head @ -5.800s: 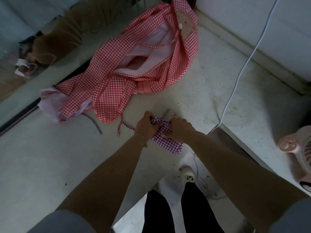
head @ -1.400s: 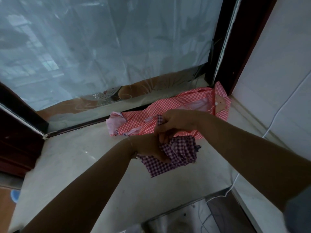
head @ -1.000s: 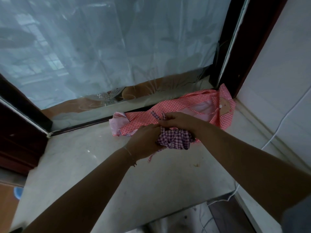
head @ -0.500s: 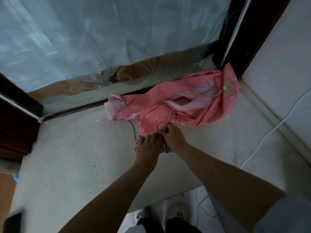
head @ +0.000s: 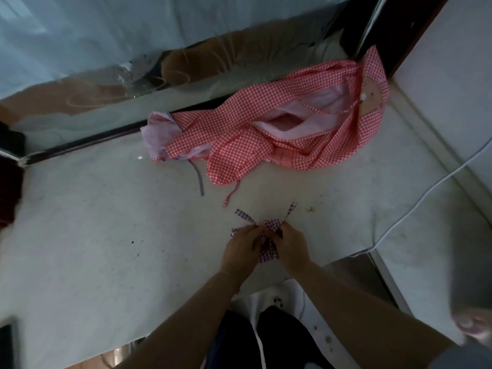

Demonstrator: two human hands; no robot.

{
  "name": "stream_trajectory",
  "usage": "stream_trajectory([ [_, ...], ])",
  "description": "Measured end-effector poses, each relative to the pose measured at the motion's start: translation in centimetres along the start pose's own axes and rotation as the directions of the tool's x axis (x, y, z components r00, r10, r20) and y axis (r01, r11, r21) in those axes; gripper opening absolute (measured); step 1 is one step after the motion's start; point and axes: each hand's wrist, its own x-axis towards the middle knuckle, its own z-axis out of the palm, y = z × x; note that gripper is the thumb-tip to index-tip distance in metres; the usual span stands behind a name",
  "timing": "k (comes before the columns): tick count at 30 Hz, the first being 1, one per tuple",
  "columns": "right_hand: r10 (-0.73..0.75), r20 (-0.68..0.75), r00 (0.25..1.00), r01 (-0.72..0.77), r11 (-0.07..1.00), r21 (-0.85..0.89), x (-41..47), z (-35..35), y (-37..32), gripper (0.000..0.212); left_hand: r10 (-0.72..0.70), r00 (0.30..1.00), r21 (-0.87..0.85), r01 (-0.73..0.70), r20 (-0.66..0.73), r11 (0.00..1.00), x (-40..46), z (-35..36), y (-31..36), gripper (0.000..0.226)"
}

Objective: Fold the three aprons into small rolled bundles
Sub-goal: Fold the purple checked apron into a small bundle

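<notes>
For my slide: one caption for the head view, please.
Both hands tie the purple checked apron bundle on the counter.

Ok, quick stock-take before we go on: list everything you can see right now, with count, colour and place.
purple gingham apron: one, purple-white, bundled at the counter's near edge, two ties sticking up.
red gingham apron: one, red-white, heaped at the back.
pink fabric: pale pink, at the heap's left end; whether a separate apron, cannot tell.
cable: one, white, along the right.
counter: one, pale stone.
window: one, behind.
left hand: grips the purple bundle.
right hand: pinches the bundle.
</notes>
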Motion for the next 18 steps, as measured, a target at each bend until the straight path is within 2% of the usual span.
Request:
stream_trajectory([
  [3, 0.005, 0.036, 0.999, -0.005, 1.0, 0.015, 0.3, -0.1, -0.3, 0.031, 0.118, 0.993, 0.089, -0.115, -0.029, 0.989, 0.9, -0.4, -0.5, 0.035],
  [5, 0.03, 0.057, 0.998, -0.032, 0.999, 0.026, 0.6, -0.1, -0.2, 0.027, 0.094, 0.996, 0.097, -0.093, -0.01, 0.991, 2.1, -0.6, -0.8, 0.025],
  [6, 0.039, 0.065, 0.997, -0.041, 0.999, 0.034, 0.6, -0.1, -0.2, 0.023, 0.047, 0.999, 0.046, -0.047, 0.009, 0.998, 2.5, -0.8, -0.9, 0.022],
  [9, 0.035, 0.079, 0.996, -0.039, 0.998, 0.048, 0.7, 0.1, -0.1, 0.024, -0.091, 0.991, -0.191, 0.108, 0.096, 0.976, 3.3, -1.2, -0.9, 0.042],
  [11, 0.023, 0.072, 0.997, -0.027, 0.998, 0.054, 0.8, 0.2, -0.4, 0.024, -0.127, 0.984, -0.279, 0.159, 0.128, 0.947, 3.7, -1.3, -1.1, 0.038],
  [14, 0.027, 0.028, 0.999, -0.03, 0.994, 0.109, 1.0, 0.1, -0.5, 0.026, -0.085, 0.983, -0.278, 0.129, 0.165, 0.952, 4.6, -1.6, -1.3, 0.012],
  [18, 0.054, -0.005, 0.999, -0.05, 0.959, 0.28, 0.9, 0.3, -0.3, 0.031, 0.062, 0.991, -0.173, -0.04, 0.121, 0.984, 4.1, -0.8, -2.1, 0.01],
])
